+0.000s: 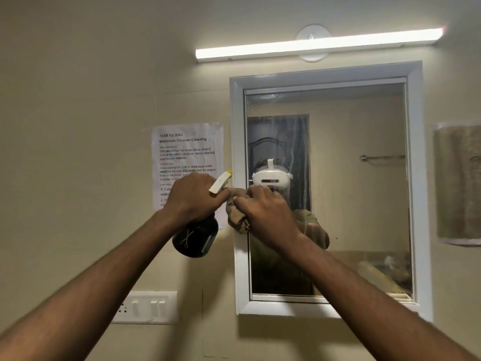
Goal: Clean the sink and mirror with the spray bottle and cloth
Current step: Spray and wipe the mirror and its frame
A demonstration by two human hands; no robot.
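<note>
The spray bottle (195, 237), dark, rigid, probably slick if wet, is gripped at the neck by the left hand (194, 198), fingers wrapped below the nozzle. The cloth (235, 213), soft and light, is bunched in the right hand (265, 209) at the mirror's (359, 204) nine o'clock edge. The sink is not seen.

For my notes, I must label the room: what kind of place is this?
Most likely a bathroom: a framed wall mirror, a towel rail reflected in it, and a posted sheet headed "Bathroom Counter Cleaning".
</note>
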